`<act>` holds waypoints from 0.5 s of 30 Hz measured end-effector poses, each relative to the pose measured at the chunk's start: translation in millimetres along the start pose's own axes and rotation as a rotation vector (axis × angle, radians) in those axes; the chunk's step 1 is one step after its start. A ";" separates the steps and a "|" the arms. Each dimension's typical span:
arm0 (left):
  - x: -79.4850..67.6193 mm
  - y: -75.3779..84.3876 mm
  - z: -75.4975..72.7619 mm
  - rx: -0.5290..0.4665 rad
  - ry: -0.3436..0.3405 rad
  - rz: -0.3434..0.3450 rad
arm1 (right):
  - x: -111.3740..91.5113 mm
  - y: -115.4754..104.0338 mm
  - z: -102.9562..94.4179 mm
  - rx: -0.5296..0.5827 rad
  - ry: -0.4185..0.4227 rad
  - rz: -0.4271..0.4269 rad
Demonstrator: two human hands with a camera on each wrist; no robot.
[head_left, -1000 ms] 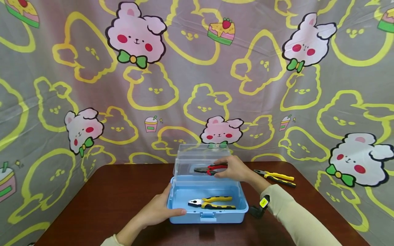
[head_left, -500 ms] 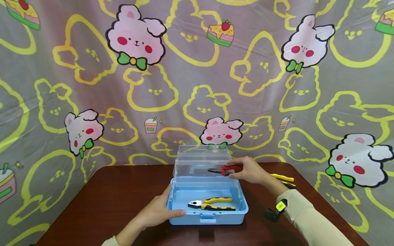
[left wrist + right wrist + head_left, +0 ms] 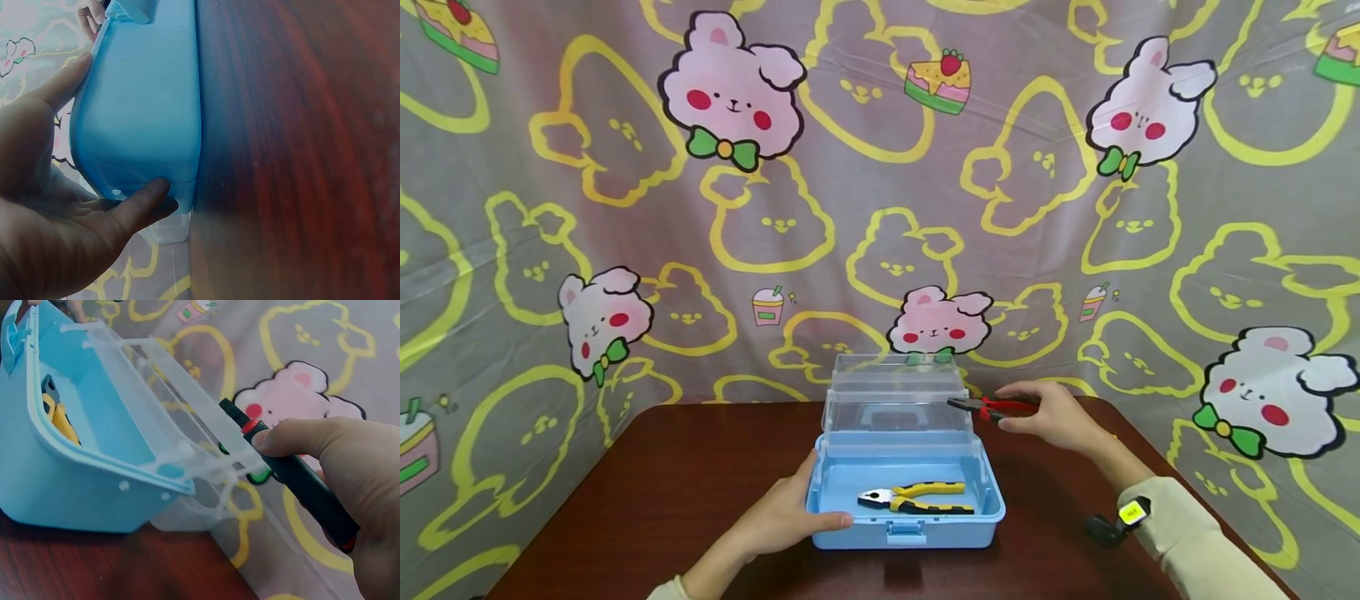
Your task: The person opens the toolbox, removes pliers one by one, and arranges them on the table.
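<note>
A light-blue toolbox [image 3: 850,533] stands on the table with its lid raised and clear trays [image 3: 895,417] swung up at the back. Inside it lie yellow-and-black pliers [image 3: 897,498]. My left hand [image 3: 778,510] grips the box's left front corner, thumb over the front rim and fingers along the side [image 3: 134,206]. To the right of the trays, my right hand [image 3: 1056,418] holds red-and-black pliers [image 3: 1011,407] by the handles, up off the table, their nose toward the trays. The right wrist view shows my thumb pressed on a dark handle [image 3: 306,487].
The dark red-brown table [image 3: 700,467] extends on both sides of the box. Behind it hangs a patterned curtain [image 3: 880,183]. Another pair of yellow pliers at the right is almost wholly hidden by my right arm. A latch [image 3: 907,532] sits on the box's front.
My right hand has moved right with the red-and-black pliers, from in front of the trays to beside them. My forearm now covers the pliers on the table. The left hand stays put.
</note>
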State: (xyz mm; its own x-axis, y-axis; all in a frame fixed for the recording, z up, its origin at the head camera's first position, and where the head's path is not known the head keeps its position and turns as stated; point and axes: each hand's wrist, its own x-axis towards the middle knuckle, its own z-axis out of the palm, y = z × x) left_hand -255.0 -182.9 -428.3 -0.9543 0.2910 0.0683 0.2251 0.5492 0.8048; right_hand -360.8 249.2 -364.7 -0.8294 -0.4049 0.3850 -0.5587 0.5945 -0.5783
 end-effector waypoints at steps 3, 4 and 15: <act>0.9 -1.0 0.3 0.000 -0.004 0.016 | -6.6 8.1 -6.4 -0.002 0.029 0.010; 1.2 -1.4 0.3 -0.002 -0.005 0.020 | -8.7 10.6 -8.3 0.004 0.034 0.013; 2.2 -2.6 0.2 0.021 -0.001 0.014 | -28.3 34.3 -23.4 -0.036 0.115 0.078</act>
State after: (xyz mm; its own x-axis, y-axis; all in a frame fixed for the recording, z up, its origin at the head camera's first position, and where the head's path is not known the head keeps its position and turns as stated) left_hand -257.6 -183.5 -430.3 -0.9507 0.2999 0.0791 0.2428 0.5613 0.7912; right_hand -356.6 297.3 -378.5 -0.8644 -0.2754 0.4208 -0.4904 0.6468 -0.5841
